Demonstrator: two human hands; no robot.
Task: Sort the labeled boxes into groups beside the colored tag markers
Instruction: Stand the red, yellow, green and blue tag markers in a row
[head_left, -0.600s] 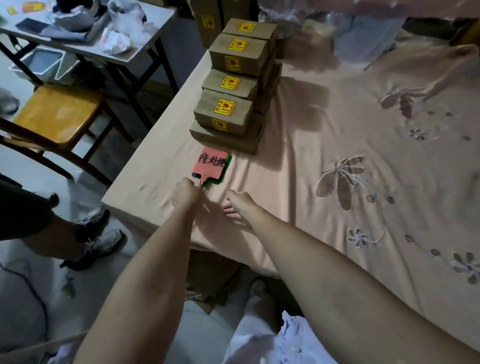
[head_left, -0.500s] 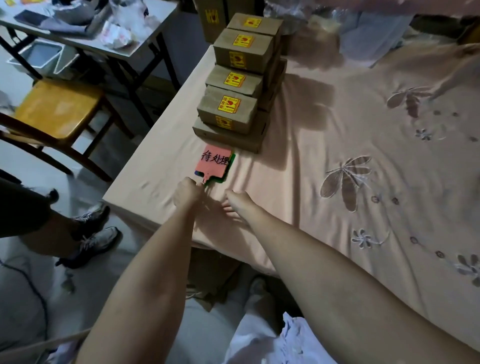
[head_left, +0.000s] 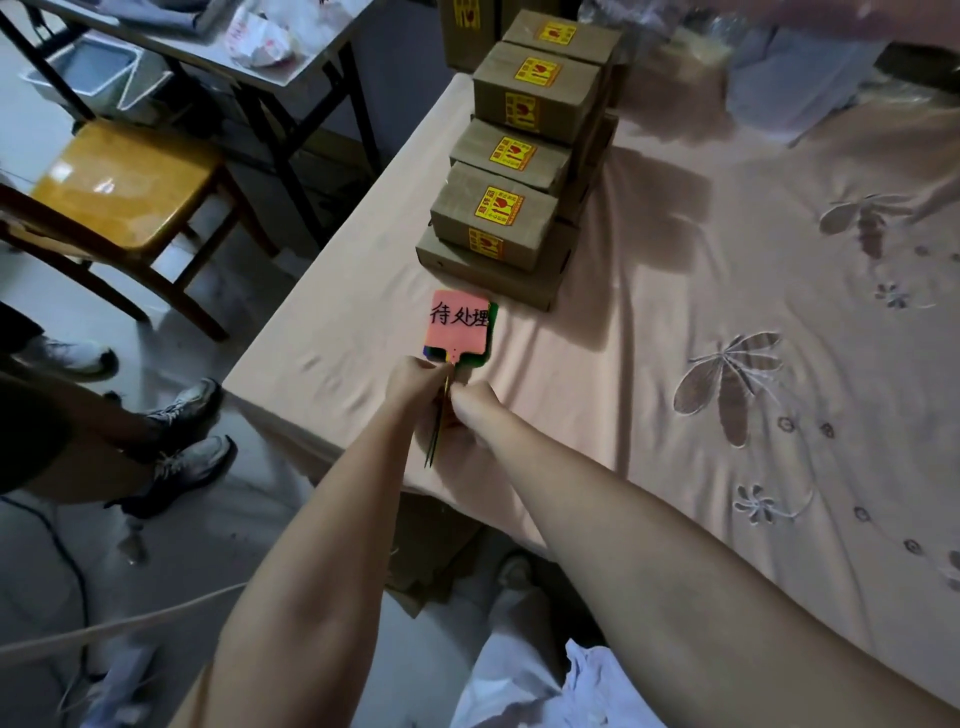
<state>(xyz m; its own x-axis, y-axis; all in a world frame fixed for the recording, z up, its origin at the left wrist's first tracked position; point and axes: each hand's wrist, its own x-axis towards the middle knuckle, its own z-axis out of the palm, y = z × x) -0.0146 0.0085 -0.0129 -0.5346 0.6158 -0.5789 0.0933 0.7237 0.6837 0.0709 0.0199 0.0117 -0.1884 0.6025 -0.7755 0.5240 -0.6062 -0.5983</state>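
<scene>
A stack of brown cardboard boxes (head_left: 498, 218) with yellow and red labels stands at the left edge of the pink-covered table (head_left: 727, 322). In front of it is a bunch of colored tag markers (head_left: 460, 326) on thin sticks, a pink one with black writing on top, green and blue ones beneath. My left hand (head_left: 415, 382) is shut on the sticks just under the tags. My right hand (head_left: 475, 405) is closed against the same sticks from the right. The stick ends poke out below my hands.
A wooden chair (head_left: 124, 182) and a folding table (head_left: 249, 57) with a bin under it stand to the left. Another person's legs and sneakers (head_left: 176, 441) are on the floor at left. Flower embroidery covers the cloth at right.
My left hand has lifted the tag markers by their sticks, and my right hand has moved left and closed on the sticks beside it. The view has moved closer.
</scene>
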